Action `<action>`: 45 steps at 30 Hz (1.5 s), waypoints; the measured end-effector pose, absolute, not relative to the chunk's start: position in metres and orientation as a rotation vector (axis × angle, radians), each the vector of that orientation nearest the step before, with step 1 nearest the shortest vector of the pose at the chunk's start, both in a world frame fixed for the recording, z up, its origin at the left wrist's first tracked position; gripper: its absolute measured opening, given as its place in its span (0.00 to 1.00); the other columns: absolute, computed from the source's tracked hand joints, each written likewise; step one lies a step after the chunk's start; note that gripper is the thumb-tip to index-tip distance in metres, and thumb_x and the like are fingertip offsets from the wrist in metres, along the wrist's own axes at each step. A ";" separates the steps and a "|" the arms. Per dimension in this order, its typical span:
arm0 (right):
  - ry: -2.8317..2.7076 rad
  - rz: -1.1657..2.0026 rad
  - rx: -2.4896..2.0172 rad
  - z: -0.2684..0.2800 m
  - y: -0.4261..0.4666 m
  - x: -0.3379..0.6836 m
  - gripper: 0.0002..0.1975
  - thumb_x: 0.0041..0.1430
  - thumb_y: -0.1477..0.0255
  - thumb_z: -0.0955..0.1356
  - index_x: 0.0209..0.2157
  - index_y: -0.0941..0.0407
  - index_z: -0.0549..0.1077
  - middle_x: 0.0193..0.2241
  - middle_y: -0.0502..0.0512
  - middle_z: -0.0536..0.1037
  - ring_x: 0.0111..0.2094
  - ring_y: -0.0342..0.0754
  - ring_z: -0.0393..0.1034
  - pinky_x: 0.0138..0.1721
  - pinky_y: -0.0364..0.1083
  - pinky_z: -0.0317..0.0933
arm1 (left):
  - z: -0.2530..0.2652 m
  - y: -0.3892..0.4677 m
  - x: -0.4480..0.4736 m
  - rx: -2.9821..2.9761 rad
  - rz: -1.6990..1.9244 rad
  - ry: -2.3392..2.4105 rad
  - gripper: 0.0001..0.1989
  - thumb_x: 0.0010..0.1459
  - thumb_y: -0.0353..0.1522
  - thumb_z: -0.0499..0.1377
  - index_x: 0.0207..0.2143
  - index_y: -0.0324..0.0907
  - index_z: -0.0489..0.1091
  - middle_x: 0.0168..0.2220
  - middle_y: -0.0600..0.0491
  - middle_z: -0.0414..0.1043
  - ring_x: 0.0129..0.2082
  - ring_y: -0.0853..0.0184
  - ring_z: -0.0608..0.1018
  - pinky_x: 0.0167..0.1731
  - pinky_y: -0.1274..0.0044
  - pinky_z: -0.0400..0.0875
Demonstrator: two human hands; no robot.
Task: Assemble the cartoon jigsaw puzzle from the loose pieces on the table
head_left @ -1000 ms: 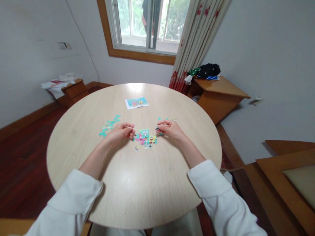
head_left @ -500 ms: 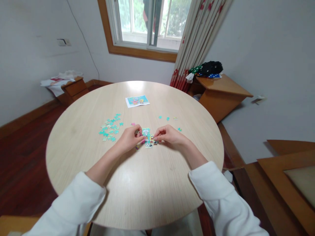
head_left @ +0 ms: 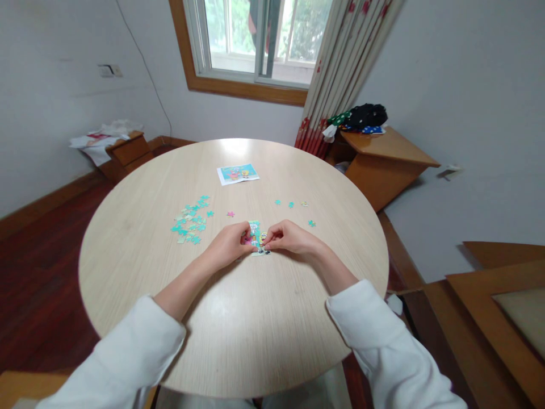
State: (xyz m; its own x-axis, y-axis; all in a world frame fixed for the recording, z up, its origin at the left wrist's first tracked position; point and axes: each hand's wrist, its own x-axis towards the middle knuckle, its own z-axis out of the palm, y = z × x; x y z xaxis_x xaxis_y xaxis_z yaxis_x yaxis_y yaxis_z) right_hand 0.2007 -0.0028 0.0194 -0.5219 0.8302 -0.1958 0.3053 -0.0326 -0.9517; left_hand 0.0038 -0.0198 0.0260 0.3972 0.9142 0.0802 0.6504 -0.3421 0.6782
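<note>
A partly joined jigsaw puzzle (head_left: 254, 228) lies flat on the round table between my two hands, with a pale cartoon figure on a teal background. My left hand (head_left: 229, 244) is closed, thumb and fingers gripping the puzzle's left side over a pink part, which it partly hides. On the other side my right hand (head_left: 290, 236) pinches yellow puzzle pieces (head_left: 263, 237) at the puzzle's right edge. Those pieces touch the joined section or lie very close; I cannot tell whether they are locked in. A loose pink puzzle piece (head_left: 230, 214) rests beyond my left hand.
A heap of teal puzzle pieces (head_left: 189, 221) is spread at the left of the table (head_left: 221, 341). Several loose pieces, including a teal one (head_left: 311, 224), lie to the right. A printed reference picture (head_left: 238, 174) lies farther back. A wooden cabinet (head_left: 387, 150) holds cloths beyond the table.
The yellow pieces have come in against the puzzle's right side with my right hand. My left hand has shifted slightly right and now covers more of the puzzle's left side.
</note>
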 end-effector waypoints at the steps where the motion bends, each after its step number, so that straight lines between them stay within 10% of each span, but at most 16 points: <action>1: -1.827 1.563 -1.194 0.019 -0.003 0.201 0.08 0.38 0.71 0.73 0.23 0.61 0.75 0.21 0.52 0.75 0.24 0.41 0.65 0.28 0.42 0.57 | 0.027 -0.020 0.004 2.102 0.616 1.333 0.13 0.43 0.36 0.62 0.23 0.41 0.60 0.22 0.59 0.62 0.23 0.71 0.64 0.24 0.79 0.52; 23: -2.079 1.292 -1.347 0.035 -0.011 0.193 0.04 0.43 0.77 0.69 0.23 0.59 0.68 0.18 0.44 0.63 0.21 0.37 0.55 0.25 0.40 0.48 | 0.026 -0.020 0.006 2.090 0.615 1.327 0.13 0.43 0.35 0.62 0.23 0.41 0.59 0.21 0.60 0.61 0.22 0.71 0.63 0.23 0.79 0.52; 45: -1.399 1.026 -1.312 0.036 0.008 0.211 0.21 0.37 0.56 0.72 0.22 0.56 0.63 0.15 0.42 0.58 0.17 0.36 0.48 0.18 0.41 0.43 | 0.034 -0.009 -0.007 0.917 1.066 1.066 0.07 0.52 0.18 0.54 0.33 0.34 0.67 0.30 0.44 0.75 0.28 0.68 0.78 0.33 0.75 0.73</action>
State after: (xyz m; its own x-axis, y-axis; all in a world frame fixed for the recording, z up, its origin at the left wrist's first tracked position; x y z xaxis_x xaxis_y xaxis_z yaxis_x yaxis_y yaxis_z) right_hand 0.2113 0.0075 0.0363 0.0018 0.9965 0.0832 0.2202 0.0808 -0.9721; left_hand -0.0068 -0.0088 0.0339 0.1297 0.9672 -0.2182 -0.2182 0.2425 0.9453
